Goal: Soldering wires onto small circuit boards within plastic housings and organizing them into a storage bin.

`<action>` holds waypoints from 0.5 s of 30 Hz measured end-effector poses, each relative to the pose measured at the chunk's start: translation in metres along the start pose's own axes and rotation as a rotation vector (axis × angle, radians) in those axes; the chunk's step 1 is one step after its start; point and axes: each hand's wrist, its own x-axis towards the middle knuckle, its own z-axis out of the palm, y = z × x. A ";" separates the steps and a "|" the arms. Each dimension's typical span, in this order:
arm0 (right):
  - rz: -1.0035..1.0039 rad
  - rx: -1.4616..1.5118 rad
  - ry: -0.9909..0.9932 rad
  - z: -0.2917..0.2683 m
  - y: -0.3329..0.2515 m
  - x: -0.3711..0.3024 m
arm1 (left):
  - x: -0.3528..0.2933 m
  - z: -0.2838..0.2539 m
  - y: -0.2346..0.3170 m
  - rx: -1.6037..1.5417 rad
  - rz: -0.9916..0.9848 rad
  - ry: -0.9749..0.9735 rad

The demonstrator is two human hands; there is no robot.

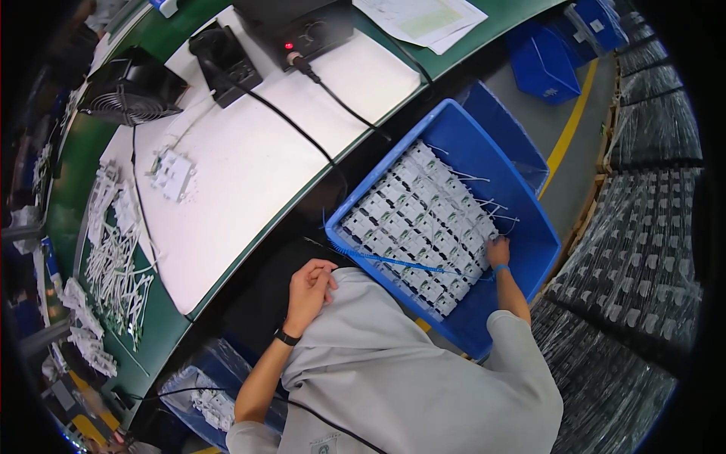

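My right hand point(497, 251) reaches into a large blue bin point(538, 219) at the right edge of the rows of white plastic parts point(423, 219). Its fingers close on a white part at that edge; their tips are partly hidden. A blue band circles this wrist, and a blue coiled cord point(401, 263) stretches across the bin. White wires stick up from several parts. Beside the bin's near left corner, my left hand point(311, 287) rests against my grey shirt, fingers curled with nothing visible in them. A black band is on that wrist.
On the green bench at left lie a white mat point(249, 181), one white part point(172, 174), a heap of white wired parts point(121, 257) and a black fan point(132, 87). Black cables hang over the bench edge. Wrapped pallet stacks point(628, 257) stand at right, a smaller bin point(197, 382) lower left.
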 end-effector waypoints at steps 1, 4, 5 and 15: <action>0.000 0.013 0.028 -0.003 -0.015 -0.007 | -0.001 -0.002 -0.001 -0.001 0.002 0.015; -0.018 0.052 0.377 -0.013 -0.050 -0.035 | -0.002 -0.002 -0.004 -0.029 0.020 0.015; 0.014 0.097 0.530 -0.018 -0.061 -0.040 | -0.003 -0.002 -0.003 -0.047 0.025 0.014; -1.095 0.781 -0.728 -0.168 -0.395 -0.264 | -0.030 -0.044 -0.036 0.072 0.129 -0.008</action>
